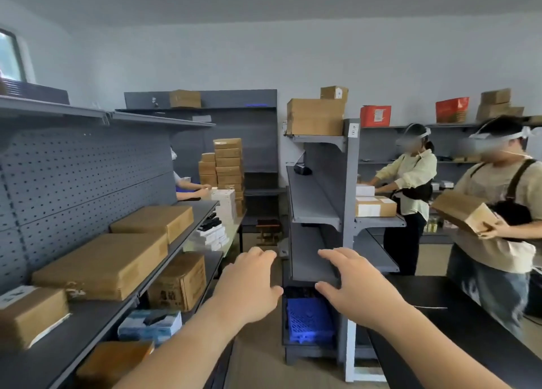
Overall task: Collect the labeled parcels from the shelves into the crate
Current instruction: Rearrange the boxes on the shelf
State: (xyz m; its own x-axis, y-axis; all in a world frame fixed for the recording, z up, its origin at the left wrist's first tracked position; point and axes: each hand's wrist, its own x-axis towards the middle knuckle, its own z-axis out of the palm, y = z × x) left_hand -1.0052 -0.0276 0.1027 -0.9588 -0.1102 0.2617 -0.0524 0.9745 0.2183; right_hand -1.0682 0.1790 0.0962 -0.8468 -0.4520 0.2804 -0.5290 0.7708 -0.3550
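Observation:
Both my arms reach forward at chest height. My left hand (249, 283) and my right hand (349, 286) are empty, palms down, fingers apart. A blue plastic crate (309, 319) sits on the bottom level of the grey shelf unit (347, 212) straight ahead, below and between my hands. On the left shelf (96, 318) lie brown cardboard parcels: a large flat one (102, 264), another behind it (152, 220), and a labeled one (28, 314) at the near left. More boxes (179, 280) sit on the level beneath.
A black counter (457, 330) runs along the right. A person (498, 212) holding a cardboard box stands at the right, another (407, 189) works at the far shelves. Stacked boxes (227, 165) stand on a table at the back left. A narrow aisle leads forward.

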